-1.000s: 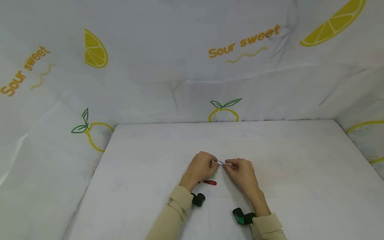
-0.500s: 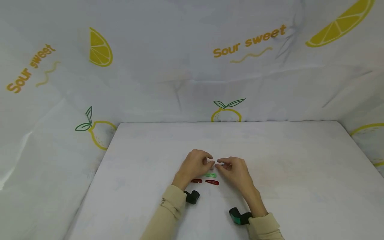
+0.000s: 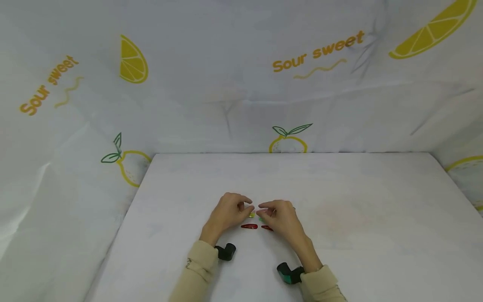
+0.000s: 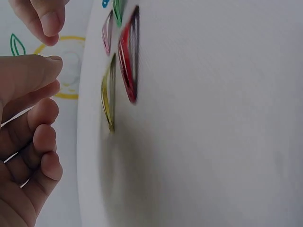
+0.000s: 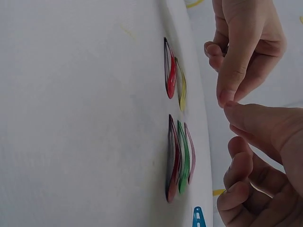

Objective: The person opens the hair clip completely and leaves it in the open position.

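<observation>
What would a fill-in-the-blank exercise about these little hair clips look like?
In the head view, the clip closest to the thumb tip of the left hand is ____.
In the right wrist view, the cut-off clip at the bottom is ____.
There, the green clip lies between the dark red clip and the ____ clip.
The lettering on the backdrop reads "Sour ____".

Missing words: yellow; blue; pink; sweet.

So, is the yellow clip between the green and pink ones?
No, the yellow clip lies beside a red clip, apart from the green clip and pink clip.
</observation>
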A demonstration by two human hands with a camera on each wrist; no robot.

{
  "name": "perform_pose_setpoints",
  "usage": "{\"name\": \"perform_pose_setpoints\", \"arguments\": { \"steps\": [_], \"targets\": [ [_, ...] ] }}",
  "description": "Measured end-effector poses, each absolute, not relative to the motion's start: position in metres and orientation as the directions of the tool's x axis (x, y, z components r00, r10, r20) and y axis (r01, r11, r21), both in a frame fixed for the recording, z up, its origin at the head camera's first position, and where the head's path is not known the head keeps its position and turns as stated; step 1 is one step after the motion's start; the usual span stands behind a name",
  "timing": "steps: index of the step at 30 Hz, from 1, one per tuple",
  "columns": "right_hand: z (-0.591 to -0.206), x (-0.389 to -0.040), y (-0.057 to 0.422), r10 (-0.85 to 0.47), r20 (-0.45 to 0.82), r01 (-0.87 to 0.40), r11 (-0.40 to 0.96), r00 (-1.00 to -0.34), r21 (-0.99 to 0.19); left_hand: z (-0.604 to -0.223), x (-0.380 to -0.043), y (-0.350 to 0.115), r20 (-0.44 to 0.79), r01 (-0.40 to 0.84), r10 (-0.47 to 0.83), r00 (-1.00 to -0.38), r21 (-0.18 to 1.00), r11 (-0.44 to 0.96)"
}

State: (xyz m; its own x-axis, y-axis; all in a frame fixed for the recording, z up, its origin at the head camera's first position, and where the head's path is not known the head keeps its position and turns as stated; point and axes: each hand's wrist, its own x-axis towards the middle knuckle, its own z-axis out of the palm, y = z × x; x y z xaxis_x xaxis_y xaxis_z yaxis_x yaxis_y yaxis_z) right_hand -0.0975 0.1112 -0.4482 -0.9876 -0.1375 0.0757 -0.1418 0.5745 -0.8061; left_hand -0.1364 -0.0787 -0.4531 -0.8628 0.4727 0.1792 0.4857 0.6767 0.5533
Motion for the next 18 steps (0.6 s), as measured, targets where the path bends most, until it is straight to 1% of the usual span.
{"name": "perform_pose_setpoints", "arguments": {
  "steps": [8, 13, 18],
  "targets": [
    [-0.454, -0.101, 0.099, -0.166, 0.080, -0.166, 0.610, -0.983, -0.775, -0.462, -0.130, -0.098, 0.177, 0.463, 0.451, -0.875, 0.576, 0.674],
    [-0.455, -0.103, 0.094, -0.166, 0.018, -0.123, 0.649, -0.986, -0.751, -0.467, -0.128, -0.104, 0.157, 0.445, 0.449, -0.880, 0.603, 0.662],
    [-0.457, -0.104, 0.089, -0.167, -0.012, -0.106, 0.678, -0.986, -0.727, -0.469, -0.126, -0.109, 0.112, 0.428, 0.466, -0.878, 0.620, 0.658]
  ]
}}
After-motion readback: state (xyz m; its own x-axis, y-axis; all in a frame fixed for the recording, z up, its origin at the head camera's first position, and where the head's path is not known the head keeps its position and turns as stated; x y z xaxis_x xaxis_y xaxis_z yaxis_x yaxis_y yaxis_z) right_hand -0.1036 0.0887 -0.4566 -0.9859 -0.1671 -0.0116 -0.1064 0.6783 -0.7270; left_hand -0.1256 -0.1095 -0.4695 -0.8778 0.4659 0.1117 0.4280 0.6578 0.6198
